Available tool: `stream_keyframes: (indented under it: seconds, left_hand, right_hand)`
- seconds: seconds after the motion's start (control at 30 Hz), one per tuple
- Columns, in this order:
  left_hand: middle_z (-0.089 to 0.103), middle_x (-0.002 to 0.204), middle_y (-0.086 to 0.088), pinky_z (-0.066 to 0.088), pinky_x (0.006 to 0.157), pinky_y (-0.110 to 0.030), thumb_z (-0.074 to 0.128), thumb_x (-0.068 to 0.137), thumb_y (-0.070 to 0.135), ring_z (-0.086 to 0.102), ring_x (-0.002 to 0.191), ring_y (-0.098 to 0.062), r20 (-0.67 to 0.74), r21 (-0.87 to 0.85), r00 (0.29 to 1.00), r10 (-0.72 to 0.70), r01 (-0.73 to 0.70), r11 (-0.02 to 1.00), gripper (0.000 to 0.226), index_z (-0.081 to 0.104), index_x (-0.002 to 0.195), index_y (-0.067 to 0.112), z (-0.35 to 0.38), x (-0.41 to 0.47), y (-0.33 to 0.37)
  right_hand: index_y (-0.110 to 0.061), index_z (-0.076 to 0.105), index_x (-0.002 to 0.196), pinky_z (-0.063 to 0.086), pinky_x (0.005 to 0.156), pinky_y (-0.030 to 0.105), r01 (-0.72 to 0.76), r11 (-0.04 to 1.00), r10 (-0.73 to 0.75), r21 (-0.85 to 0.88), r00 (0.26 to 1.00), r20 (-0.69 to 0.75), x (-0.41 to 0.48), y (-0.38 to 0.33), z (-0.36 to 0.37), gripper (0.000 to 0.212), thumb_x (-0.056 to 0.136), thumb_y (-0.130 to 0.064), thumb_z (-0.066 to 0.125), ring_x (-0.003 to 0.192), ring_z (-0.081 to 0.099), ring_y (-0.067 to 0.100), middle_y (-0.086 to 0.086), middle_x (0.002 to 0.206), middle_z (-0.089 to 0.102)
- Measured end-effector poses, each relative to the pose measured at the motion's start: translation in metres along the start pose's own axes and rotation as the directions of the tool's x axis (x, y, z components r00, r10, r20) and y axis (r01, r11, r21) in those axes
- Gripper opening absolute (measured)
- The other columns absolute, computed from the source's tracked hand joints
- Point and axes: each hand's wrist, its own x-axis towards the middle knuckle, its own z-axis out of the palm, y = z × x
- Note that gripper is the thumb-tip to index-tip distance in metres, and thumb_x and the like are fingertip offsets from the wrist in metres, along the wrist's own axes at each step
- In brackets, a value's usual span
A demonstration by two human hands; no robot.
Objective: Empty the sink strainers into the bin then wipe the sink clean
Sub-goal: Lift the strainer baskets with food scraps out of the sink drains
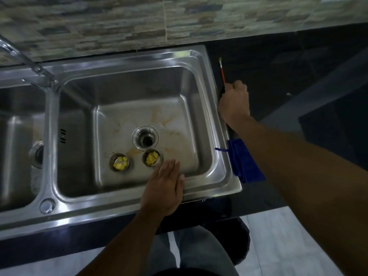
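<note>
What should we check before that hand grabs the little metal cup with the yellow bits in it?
1. Left hand ready: ok, fingers straight, just short of the nearer strainer.
2. Strainers out of the drain: ok, the nearer strainer and the second strainer both sit on the floor of the sink.
3. Yellow scraps inside both: ok.
4. Right hand free: cannot tell, it is curled at the end of the red brush.
5. Blue cloth handy for wiping: ok, on the counter beside the sink.
6. Bin close by: cannot tell, a dark shape by the feet may be it.
</note>
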Motion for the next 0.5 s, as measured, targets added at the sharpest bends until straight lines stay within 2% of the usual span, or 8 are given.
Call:
stream_keyframes:
  seconds: [0.17, 0.33, 0.43, 0.5]
  left_hand:
    - [0.031, 0.163, -0.007, 0.007, 0.128, -0.036, 0.02, 0.106, 0.042, 0.017, 0.154, -0.018, 0.0, -0.007, 1.0, 0.003, -0.003, 1.0, 0.059, 0.032, 0.156, 0.013, -0.004, 0.0, 0.002]
    - [0.025, 0.165, -0.004, 0.004, 0.128, -0.033, 0.014, 0.105, 0.044, 0.012, 0.155, -0.015, 0.005, -0.009, 1.0, -0.009, 0.009, 1.0, 0.061, 0.025, 0.158, 0.017, -0.004, -0.002, 0.002]
    - [0.023, 0.166, -0.003, 0.003, 0.128, -0.032, 0.013, 0.105, 0.046, 0.009, 0.155, -0.014, 0.002, -0.036, 1.0, -0.007, 0.007, 0.999, 0.061, 0.023, 0.158, 0.018, -0.003, -0.002, 0.001]
    - [0.026, 0.165, -0.004, 0.003, 0.127, -0.031, 0.014, 0.105, 0.045, 0.012, 0.155, -0.014, -0.016, -0.039, 1.0, -0.006, 0.006, 0.999, 0.061, 0.026, 0.157, 0.016, -0.003, -0.001, 0.002]
  right_hand:
    - [0.004, 0.064, 0.107, 0.051, 0.081, 0.036, -0.199, 0.975, 0.19, 0.095, 0.977, 0.098, 0.008, -0.004, -0.009, 0.018, 0.093, -0.004, 0.057, 0.098, 0.059, 0.032, 0.021, 0.114, 0.057]
    - [-0.003, 0.063, 0.108, 0.058, 0.085, 0.041, -0.3, 0.948, 0.271, 0.104, 0.936, 0.226, 0.013, -0.008, -0.023, 0.027, 0.086, -0.015, 0.074, 0.1, 0.066, 0.034, 0.018, 0.113, 0.064]
    - [-0.006, 0.062, 0.11, 0.057, 0.077, 0.035, -0.317, 0.941, 0.281, 0.116, 0.926, 0.253, 0.015, -0.005, -0.027, 0.034, 0.083, -0.019, 0.077, 0.095, 0.067, 0.03, 0.015, 0.112, 0.064]
    - [-0.011, 0.054, 0.114, 0.056, 0.072, 0.034, -0.266, 0.937, 0.214, 0.225, 0.949, 0.232, 0.013, -0.005, -0.03, 0.036, 0.085, -0.017, 0.075, 0.086, 0.065, 0.023, 0.011, 0.106, 0.062]
